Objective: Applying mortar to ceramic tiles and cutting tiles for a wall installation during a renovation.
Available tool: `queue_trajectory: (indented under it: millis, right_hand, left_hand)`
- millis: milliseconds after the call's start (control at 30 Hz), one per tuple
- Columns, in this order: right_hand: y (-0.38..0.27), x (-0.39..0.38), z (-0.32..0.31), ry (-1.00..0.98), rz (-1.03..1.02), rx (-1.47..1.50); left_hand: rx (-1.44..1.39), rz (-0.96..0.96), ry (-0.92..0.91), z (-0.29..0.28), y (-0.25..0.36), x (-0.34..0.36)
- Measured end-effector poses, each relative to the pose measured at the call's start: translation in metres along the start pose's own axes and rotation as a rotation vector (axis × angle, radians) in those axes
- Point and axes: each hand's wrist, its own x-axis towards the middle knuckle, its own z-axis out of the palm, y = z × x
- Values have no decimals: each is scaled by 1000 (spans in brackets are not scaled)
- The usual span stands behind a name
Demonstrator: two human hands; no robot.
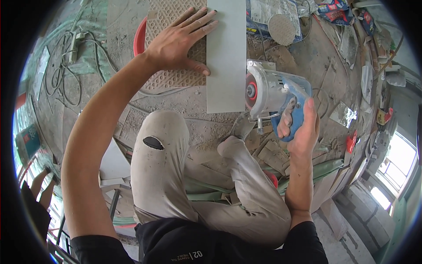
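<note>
My left hand (178,42) lies with fingers spread over a tile's textured brown back (169,81), its fingertips and thumb reaching the edge of a smooth pale grey strip of tile (226,57). That strip lies lengthwise away from me, on or against the textured piece. In my right hand (303,127) is a blue and silver circular tile saw (274,90), gripped by its blue handle with the fingers wrapped round it. A red disc with a metal hub faces the strip's right edge, close beside it. Whether the blade touches the strip cannot be made out.
A red rounded thing (140,37) shows under the textured tile's left side. Cables and a power strip (76,46) lie at left. A round textured disc (281,30) rests at upper right near bags (335,11). Broken offcuts (274,156) and dust cover the floor by my bent legs.
</note>
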Motion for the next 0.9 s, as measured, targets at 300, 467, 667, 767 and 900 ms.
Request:
queue_trajectory:
  millis: [300,467,667,767,900]
  right_hand:
    - [-2,7,9,-2,-10,-35]
    - [2,3,0,-39,-1,-34]
    - [3,-3,-1,-37,9,-36]
    - [3,-4,0,-25,28,-22]
    - [0,-8,5,26,-3,4]
  left_hand:
    - [-2,11,13,3,-2,-3]
    - [-15,53,44,2,-3,-1]
    - [12,13,22,5,-4,-5]
    - [11,9,12,5,-4,-6]
    - [6,21,30,4,-2,-2]
